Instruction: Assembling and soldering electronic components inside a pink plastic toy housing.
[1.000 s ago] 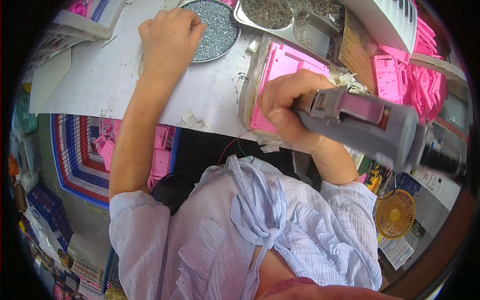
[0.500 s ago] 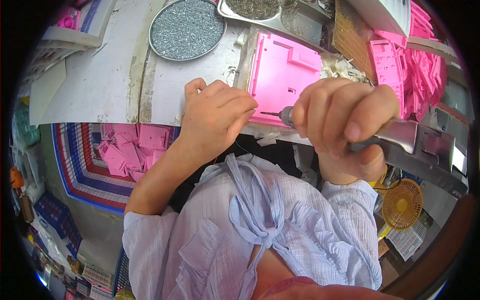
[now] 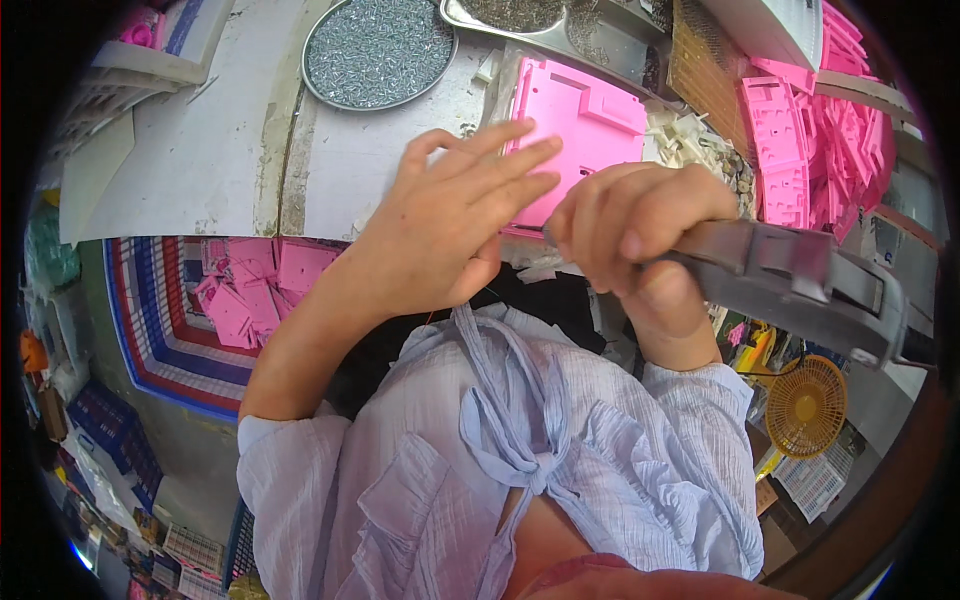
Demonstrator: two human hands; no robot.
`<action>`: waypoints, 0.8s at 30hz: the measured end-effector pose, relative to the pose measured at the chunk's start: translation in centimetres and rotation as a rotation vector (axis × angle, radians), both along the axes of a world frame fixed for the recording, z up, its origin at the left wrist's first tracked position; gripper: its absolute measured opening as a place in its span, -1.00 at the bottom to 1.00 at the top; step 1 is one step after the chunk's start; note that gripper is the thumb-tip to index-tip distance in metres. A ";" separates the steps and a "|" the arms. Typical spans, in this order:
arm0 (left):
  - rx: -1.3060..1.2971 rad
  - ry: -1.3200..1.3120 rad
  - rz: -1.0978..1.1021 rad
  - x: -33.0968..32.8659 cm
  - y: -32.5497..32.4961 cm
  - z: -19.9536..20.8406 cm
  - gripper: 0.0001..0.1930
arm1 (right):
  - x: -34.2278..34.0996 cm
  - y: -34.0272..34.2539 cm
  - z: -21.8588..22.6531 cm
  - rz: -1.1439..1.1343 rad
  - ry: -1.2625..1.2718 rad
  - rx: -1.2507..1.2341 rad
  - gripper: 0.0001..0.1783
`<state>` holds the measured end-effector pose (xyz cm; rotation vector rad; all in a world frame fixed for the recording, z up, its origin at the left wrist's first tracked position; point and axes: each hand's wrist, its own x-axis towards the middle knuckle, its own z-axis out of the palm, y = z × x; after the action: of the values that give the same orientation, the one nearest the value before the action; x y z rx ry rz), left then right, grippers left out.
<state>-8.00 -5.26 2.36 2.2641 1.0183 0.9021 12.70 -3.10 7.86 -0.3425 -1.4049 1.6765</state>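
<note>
A flat pink plastic panel (image 3: pixel 580 110) with raised parts lies at the table's front edge. My left hand (image 3: pixel 440 215) is open, its fingers stretched over the panel's left side, with the tips at or just above the surface. My right hand (image 3: pixel 640 220) is wrapped around an electric screwdriver (image 3: pixel 790 265), a grey and dark tool held nearly level. Its front end points left, toward the panel's near edge. My fingers and the panel's edge area hide most of the bit, so I cannot tell whether it touches anything.
Silvery screws (image 3: pixel 380 50) fill a round dish at the back. Behind the panel stands a metal tray (image 3: pixel 620 50) of small parts. White plastic pieces (image 3: pixel 690 140) and piled pink parts (image 3: pixel 845 140) are right. A striped basket (image 3: pixel 150 330) of pink pieces sits lower left, a yellow fan (image 3: pixel 805 408) lower right.
My left hand's fingers have uncurled from a pinch and spread over the panel. My right hand has moved slightly left with the screwdriver, whose rear end has swung lower.
</note>
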 end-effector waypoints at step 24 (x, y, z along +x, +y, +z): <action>0.279 0.364 0.123 8.3 3.0 -1.1 -0.65 | 9.6 3.7 -2.2 -0.550 0.114 0.108 -0.88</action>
<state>0.33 -2.28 1.22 2.6943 1.2655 0.7313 22.33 0.56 5.69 -0.5098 -1.1759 1.1483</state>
